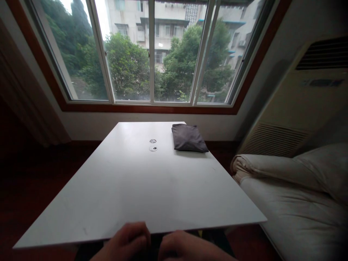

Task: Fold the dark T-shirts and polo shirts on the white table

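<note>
My left hand [126, 240] is at the near edge of the white table [141, 185], its fingers curled in and closed. Just to its right, below that same edge, is my right hand [185, 246], also loosely curled, with its fingertips bent down out of sight. A narrow dark gap separates the two hands. Nothing shows in either one. Toward the far right corner of the tabletop lies a dark grey folded cloth [189, 138], flat and well away from both hands.
Two small round discs or inserts, a far one [153, 141] and a nearer one [153, 149], are on the tabletop. A pale sofa [293, 195] and a standing air conditioner [301, 101] are at the right. Beyond the table is a window [130, 72]; a curtain [29, 90] hangs left.
</note>
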`<state>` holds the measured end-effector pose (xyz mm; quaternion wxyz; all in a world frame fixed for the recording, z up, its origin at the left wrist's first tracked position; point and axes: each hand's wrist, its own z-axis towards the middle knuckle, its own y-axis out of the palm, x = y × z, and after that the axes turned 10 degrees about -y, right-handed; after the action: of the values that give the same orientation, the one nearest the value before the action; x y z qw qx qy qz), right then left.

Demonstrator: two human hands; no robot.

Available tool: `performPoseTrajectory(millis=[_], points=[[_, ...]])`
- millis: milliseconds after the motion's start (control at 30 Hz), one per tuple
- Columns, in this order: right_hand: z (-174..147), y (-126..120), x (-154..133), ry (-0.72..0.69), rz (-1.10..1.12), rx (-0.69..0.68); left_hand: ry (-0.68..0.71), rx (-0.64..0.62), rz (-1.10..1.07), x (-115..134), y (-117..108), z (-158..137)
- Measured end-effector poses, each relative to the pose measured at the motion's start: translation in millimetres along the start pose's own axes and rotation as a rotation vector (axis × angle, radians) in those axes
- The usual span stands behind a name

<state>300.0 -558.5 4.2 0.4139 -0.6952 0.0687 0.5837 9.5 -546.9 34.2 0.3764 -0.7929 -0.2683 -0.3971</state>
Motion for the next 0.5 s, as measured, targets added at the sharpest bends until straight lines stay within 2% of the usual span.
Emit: performPoseTrajectory(millis=[33, 67, 100, 167, 233, 300, 400, 500], points=[[10, -17, -7, -0.057, 0.099, -0.081, 0.094, 0.050, -0.044, 7, -9, 19], [23, -34, -12, -0.121, 0.141, -0.080, 0.173, 0.163, -0.083, 13, -19, 42], [39, -52, -13, -0.188, 0.113, -0.026, 0.228, 0.264, -0.083, 18, -28, 66], [73, -84, 0, -0.261, -0.102, 0.142, 0.260, 0.406, -0.042, 24, -43, 116], [108, -110, 27, -0.187, -0.348, 0.314, 0.248, 0.480, 0.080, 27, -54, 163], [138, -130, 59, -0.103, -0.557, 0.413, 0.215, 0.542, 0.254, 30, -62, 201], [164, -150, 99, -0.042, -0.746, 0.440, 0.210, 0.609, 0.549, 36, -75, 240], [171, -158, 123, -0.040, -0.805, 0.429, 0.281, 0.598, 0.754, 39, -89, 263]])
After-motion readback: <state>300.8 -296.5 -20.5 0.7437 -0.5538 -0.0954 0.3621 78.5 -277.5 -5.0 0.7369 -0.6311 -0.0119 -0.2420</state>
